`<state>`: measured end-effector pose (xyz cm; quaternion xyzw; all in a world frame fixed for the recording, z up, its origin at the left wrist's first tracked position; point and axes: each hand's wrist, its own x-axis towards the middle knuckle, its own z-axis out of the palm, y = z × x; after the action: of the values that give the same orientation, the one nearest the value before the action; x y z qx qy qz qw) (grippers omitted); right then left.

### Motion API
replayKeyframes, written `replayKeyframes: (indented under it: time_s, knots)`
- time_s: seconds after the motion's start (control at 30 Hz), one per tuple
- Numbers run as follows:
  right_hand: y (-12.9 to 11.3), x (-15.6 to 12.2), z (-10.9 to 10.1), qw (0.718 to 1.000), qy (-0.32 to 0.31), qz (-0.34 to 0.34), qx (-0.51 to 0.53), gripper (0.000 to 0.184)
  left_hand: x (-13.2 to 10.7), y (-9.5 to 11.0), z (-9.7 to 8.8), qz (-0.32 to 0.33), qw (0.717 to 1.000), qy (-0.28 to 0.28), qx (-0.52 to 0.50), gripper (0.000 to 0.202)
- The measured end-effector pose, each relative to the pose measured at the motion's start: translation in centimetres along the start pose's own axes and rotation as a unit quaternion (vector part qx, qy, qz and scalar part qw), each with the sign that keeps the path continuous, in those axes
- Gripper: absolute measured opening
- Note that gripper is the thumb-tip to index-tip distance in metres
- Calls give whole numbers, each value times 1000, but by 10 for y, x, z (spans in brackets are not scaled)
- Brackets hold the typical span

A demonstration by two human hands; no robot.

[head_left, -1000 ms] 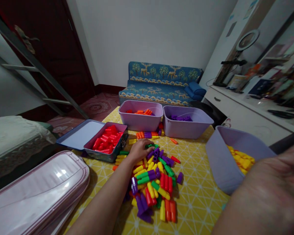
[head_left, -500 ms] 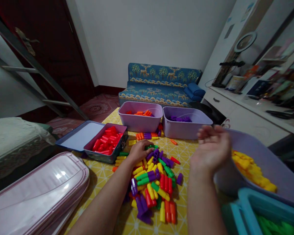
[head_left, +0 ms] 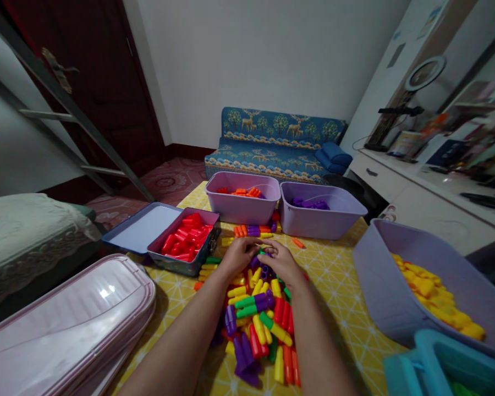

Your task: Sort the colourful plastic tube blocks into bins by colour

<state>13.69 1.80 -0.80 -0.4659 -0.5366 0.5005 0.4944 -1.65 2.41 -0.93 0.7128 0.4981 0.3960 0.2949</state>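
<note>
Head | tin [head_left: 171,264]: red pieces [head_left: 190,235] | right bin [head_left: 377,289]: yellow pieces [head_left: 437,294] | hands [head_left: 286,265] curled over pile [head_left: 247,301] (can't tell grip)

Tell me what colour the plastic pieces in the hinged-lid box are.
The plastic pieces there are red, clearest in the head view.

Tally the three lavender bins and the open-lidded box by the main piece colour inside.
Orange: 1, far-row left bin
Purple: 1, far-row right bin
Yellow: 1, near right lavender bin
Red: 1, open-lidded box
Total: 4
</note>
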Motion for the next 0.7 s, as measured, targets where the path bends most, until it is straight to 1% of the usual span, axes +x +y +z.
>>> replayKeyframes:
  time_s: [0.07, 0.1, 0.2, 0.23, 0.27, 0.3, 0.37, 0.43, 0.5, 0.6, 0.67, 0.7]
  knots:
    - [-6, 1, -4, 999, -25, 22, -3, 36, -1, 5, -1, 0, 999, 27, -17, 26]
    - [-7, 1, -7, 999, -22, 22, -15, 33, -2, 6, -2, 7, 998, 54, -10, 26]
    - [-5, 3, -17, 997, 39, -13, -70, 34, -1, 9, -6, 39, 986, 150, 66, 24]
    - [-3, 3, -19, 993, 65, -24, -91, 34, 1, 9, -7, 46, 980, 165, 98, 26]
    - [0, 3, -21, 989, 93, -31, -112, 33, 4, 9, -8, 47, 976, 165, 131, 29]
    - [2, 4, -23, 984, 115, -34, -134, 32, 7, 9, -8, 39, 974, 152, 163, 32]
    - [7, 4, -24, 974, 138, -34, -177, 30, 16, 10, -6, 5, 969, 99, 228, 37]
    - [10, 3, -24, 967, 134, -33, -214, 29, 24, 13, -2, -36, 955, 50, 290, 42]
    - [12, 3, -24, 963, 129, -37, -233, 29, 30, 18, 1, -55, 940, 25, 336, 41]
    - [13, 4, -26, 962, 138, -52, -231, 29, 37, 29, 2, -49, 934, -17, 352, 30]
    - [13, 5, -26, 961, 156, -69, -220, 31, 41, 36, 3, -35, 938, -33, 345, 33]
    - [13, 5, -26, 959, 166, -75, -216, 31, 44, 39, 4, -21, 939, -31, 342, 33]
